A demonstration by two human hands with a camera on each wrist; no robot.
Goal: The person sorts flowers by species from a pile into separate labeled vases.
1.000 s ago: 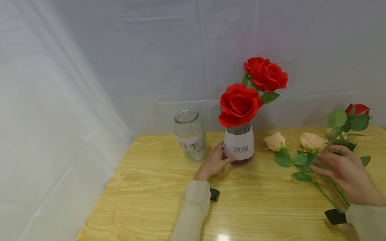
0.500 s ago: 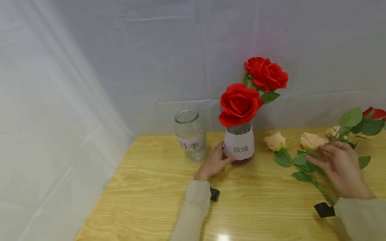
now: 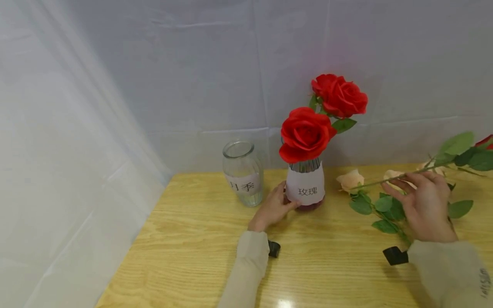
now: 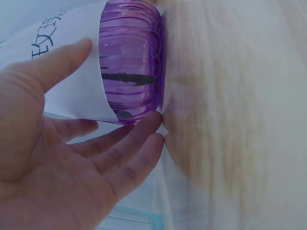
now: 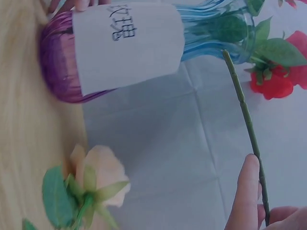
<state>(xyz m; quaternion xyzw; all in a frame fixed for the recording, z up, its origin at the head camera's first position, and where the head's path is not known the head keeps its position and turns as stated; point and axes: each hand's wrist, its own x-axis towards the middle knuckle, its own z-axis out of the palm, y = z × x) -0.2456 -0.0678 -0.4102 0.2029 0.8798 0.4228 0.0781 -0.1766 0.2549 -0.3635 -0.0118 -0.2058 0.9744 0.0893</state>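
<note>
My left hand point(image 3: 271, 209) holds the labelled vase point(image 3: 305, 186) low down, its thumb on the white paper label and its fingers at the purple base. Two red roses point(image 3: 308, 133) stand in that vase, their blooms above its mouth. My right hand point(image 3: 427, 207) pinches the green stem of another red rose point(image 3: 486, 143), which lies nearly level. Its bloom is at the right edge of the head view, and the bare stem end points left. In the right wrist view the stem point(image 5: 246, 120) rises from thumb and finger, its tip overlapping the vase's blue mouth.
A clear glass vase point(image 3: 242, 171) with a paper label stands to the left. Peach roses point(image 3: 351, 180) with leafy stems lie on the wooden table point(image 3: 185, 256), under and beside my right hand. A pale cloth point(image 3: 192, 85) hangs behind the table.
My right hand has moved left and lifted the red rose off to the side, its stem swinging from pointing towards me to pointing left. The left hand has stayed on the vase.
</note>
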